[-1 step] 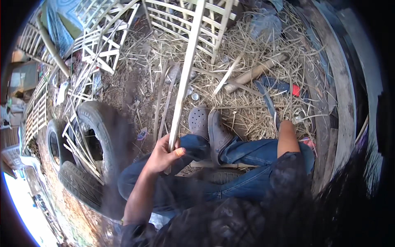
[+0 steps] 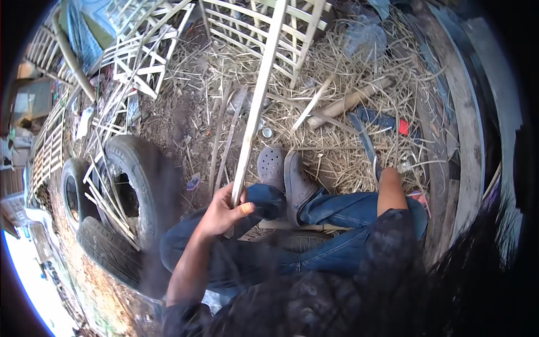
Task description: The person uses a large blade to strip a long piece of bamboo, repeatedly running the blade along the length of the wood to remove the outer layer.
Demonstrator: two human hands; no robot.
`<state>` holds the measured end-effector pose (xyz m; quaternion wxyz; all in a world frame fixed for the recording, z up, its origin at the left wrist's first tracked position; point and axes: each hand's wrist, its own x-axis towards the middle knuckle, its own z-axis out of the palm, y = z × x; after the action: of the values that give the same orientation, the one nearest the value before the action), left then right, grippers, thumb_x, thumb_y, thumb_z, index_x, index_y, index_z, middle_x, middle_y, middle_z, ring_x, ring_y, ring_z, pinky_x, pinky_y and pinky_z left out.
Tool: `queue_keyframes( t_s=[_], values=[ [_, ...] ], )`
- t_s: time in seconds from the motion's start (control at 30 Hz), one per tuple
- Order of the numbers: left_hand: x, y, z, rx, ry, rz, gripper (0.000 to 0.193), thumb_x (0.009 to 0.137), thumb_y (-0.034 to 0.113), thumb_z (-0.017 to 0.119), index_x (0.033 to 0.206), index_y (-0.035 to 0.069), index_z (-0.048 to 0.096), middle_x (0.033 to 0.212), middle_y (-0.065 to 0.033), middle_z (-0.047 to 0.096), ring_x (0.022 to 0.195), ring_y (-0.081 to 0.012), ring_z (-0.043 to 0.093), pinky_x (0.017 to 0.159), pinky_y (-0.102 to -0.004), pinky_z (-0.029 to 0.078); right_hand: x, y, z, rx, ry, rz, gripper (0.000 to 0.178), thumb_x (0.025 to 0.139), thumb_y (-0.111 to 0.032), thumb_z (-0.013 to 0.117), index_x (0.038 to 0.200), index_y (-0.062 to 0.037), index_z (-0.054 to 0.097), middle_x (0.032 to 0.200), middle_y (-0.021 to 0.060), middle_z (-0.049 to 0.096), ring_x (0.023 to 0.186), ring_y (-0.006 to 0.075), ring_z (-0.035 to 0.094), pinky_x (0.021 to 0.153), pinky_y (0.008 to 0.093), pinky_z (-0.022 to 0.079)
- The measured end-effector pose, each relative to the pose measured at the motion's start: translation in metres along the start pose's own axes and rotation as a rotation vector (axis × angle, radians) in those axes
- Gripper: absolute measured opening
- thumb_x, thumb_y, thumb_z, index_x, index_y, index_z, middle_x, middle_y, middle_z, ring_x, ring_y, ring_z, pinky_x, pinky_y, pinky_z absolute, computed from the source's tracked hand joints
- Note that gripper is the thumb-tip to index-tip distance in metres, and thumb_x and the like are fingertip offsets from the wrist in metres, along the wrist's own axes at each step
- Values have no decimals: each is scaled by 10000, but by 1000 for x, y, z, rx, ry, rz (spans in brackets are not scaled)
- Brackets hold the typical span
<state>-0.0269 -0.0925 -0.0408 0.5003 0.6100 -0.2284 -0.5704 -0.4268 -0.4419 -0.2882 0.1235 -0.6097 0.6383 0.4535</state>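
Note:
A long pale strip of split wood or bamboo slants up and away from my left hand, whose fingers are wrapped round its near end. The thumb lies along the strip and has an orange-yellow patch near its tip. My right hand is low beside my right knee, its fingers hidden from view. From it a machete with a dark blade points away to the upper left, over the straw-like shavings. The machete's handle is hidden at my hand. The strip and the blade are apart.
Pale slatted lattice frames stand at the far side. Old tyres lean at the left. A thick bamboo length lies among shavings, near a small can and a red-and-dark item. Weathered planks edge the right.
The view has shifted slightly, so the ground things sit a little lower in it. Both hands keep nearly the same pose, and the strip is still in my left hand.

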Motion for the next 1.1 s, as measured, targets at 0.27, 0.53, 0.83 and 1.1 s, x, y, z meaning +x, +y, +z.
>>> queue_keyframes(
  t_s=[0.27,0.53,0.83,1.1],
  values=[
    [-10,22,-4,-87,-94,-88,335,799,205,779,854,88,470,651,64,454,583,-15,397,491,-201,312,-13,29,-54,71,-515,-58,463,760,-365,722,1132,-95,671,1095,124,675,941,263,663,788,387,527],
    [-19,23,6,5,-86,-29,309,831,222,748,876,99,469,593,71,435,475,-13,382,413,-193,262,-170,78,-160,88,397,-417,514,720,-467,695,906,11,675,830,222,675,750,363,664,720,426,512],
    [-27,25,4,12,86,-23,264,855,196,710,841,102,463,589,76,430,467,-5,366,397,-199,261,-250,145,-161,98,745,-353,538,761,-505,682,779,32,648,727,253,620,726,437,616,653,501,458],
    [-30,33,9,57,0,-29,305,865,276,709,780,80,492,645,67,414,603,-33,376,509,-237,336,-355,78,-147,633,1023,-616,347,850,-305,660,889,34,601,645,145,561,571,292,562,560,384,417]
  ],
)
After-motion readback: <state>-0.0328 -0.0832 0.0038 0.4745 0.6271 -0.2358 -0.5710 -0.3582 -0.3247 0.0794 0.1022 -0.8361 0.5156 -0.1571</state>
